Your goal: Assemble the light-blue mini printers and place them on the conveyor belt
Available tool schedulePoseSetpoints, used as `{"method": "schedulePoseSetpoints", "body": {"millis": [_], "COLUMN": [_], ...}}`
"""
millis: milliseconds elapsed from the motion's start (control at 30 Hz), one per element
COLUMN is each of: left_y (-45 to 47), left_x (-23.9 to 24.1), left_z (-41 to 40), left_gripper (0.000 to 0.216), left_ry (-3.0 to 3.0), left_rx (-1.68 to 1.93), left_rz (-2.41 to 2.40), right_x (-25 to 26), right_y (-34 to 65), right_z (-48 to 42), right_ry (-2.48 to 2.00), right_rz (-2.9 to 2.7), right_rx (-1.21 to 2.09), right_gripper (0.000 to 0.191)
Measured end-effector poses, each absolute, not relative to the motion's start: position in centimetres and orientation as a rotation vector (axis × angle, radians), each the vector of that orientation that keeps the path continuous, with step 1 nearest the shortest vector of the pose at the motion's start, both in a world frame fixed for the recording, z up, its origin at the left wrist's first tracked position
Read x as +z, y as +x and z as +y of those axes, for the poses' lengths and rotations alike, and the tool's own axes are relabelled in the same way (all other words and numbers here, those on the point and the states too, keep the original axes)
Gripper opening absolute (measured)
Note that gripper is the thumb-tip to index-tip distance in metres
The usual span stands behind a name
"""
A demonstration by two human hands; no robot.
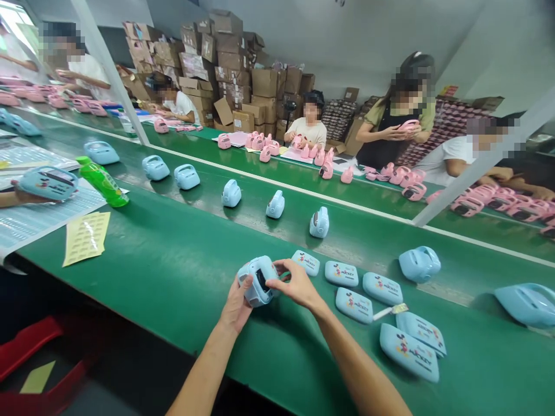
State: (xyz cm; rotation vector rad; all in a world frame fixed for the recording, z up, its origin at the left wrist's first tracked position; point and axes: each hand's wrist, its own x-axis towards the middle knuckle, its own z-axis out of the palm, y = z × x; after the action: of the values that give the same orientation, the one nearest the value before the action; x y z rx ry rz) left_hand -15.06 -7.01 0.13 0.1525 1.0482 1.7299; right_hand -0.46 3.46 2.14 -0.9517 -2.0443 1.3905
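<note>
Both my hands hold one light blue plastic housing just above the green conveyor belt. My left hand cups it from below and behind. My right hand grips its right side, fingers over the dark opening on top. To the right of my hands lie several flat light blue cover plates with cartoon prints, face up on the belt. A small strip lies among them.
Several blue housings ride the belt in a row; another sits at right. A green bottle and a yellow sticker sheet lie at left. Other people work with pink housings across the line. Cardboard boxes are stacked behind.
</note>
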Motion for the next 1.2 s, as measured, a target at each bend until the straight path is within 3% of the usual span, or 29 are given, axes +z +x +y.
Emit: {"method": "schedulePoseSetpoints", "body": {"millis": [100,200,467,733,900,1033,1200], "left_y": [-15.0,-15.2,-15.4,-14.4,-14.7,-15.4,-15.8], "left_x": [0.6,1.1,1.7,1.3,1.5,2.2,2.7], "left_z": [-7.4,-7.6,-7.7,-7.5,-7.5,-7.7,-8.1], "left_gripper": [0.085,0.089,0.084,0.068,0.064,0.065,0.061], "left_ry": [0.165,0.185,0.229,0.158,0.138,0.141,0.188], "left_rx": [1.733,1.735,1.680,1.651,1.599,1.523,1.490], "left_rz": [1.107,1.166,1.201,1.038,1.023,1.005,1.050], "right_x": [2.4,2.7,2.2,0.2,1.0,1.7,1.3], "right_y": [-1.5,-1.8,-1.7,-2.6,-1.6,-0.1,0.4], "right_z": [1.6,0.9,0.4,-2.0,-0.4,2.1,3.2], "right_ry": [-0.961,-0.935,-0.874,-0.934,-0.684,-0.310,-0.271], "right_rz": [-2.115,-2.193,-2.243,-2.044,-2.110,-2.288,-2.307], "right_rx": [1.183,1.071,0.952,0.494,0.787,1.077,1.095], "right_gripper": [0.071,0.071,0.070,0.058,0.062,0.085,0.095]}}
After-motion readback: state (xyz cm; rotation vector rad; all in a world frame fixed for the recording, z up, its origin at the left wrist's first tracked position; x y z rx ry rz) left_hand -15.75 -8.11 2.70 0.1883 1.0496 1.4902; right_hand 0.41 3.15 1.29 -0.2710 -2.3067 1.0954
